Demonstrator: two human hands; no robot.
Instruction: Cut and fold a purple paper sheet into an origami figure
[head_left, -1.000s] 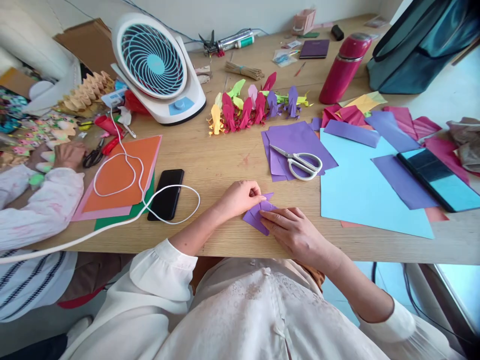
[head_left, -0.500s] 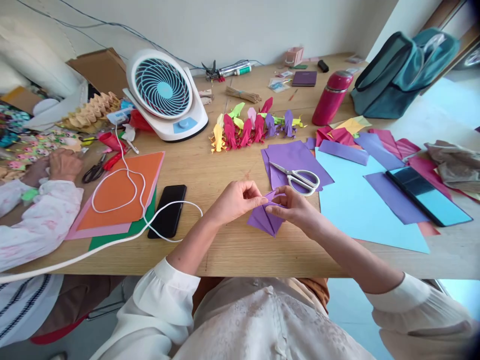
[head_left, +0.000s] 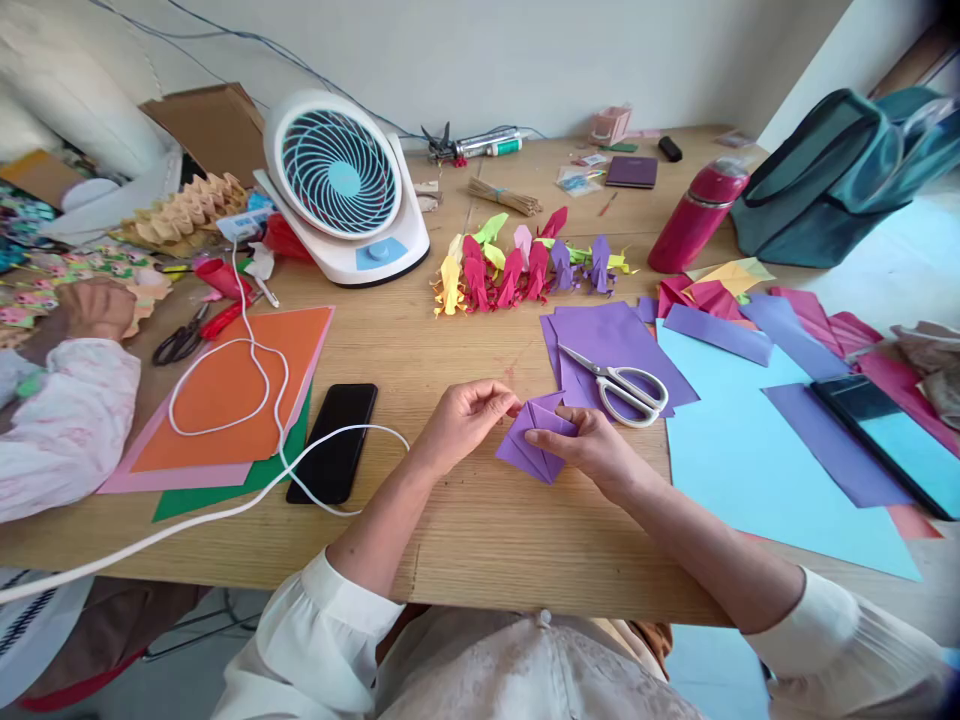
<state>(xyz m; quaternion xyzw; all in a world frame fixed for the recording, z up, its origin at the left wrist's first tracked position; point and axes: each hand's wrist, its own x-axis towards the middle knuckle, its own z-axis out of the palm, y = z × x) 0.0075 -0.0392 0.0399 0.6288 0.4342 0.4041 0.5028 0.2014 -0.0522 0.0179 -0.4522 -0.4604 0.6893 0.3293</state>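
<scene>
A folded purple paper [head_left: 534, 462], creased into a pointed shape with layered flaps, is held just above the wooden table. My right hand [head_left: 596, 447] grips its right side, thumb on top and fingers behind. Thumb and forefinger of my left hand [head_left: 474, 418] are pinched together at the paper's upper left edge; whether a bit of the paper is between them I cannot make out. Beyond my right hand, white-handled scissors [head_left: 630, 393] lie on flat purple sheets [head_left: 611, 335].
Folded paper figures [head_left: 510, 270], a fan [head_left: 341, 190] and a red bottle [head_left: 694, 220] stand farther back. A light blue sheet [head_left: 742, 460] lies right. Left are a phone [head_left: 334, 440], a white cable [head_left: 352, 430], an orange sheet [head_left: 217, 385] and another person's hand [head_left: 97, 308].
My left hand has drawn slightly left, away from the middle of the folded paper. More of the paper's top shows, with my right hand holding its right side. The view has shifted slightly.
</scene>
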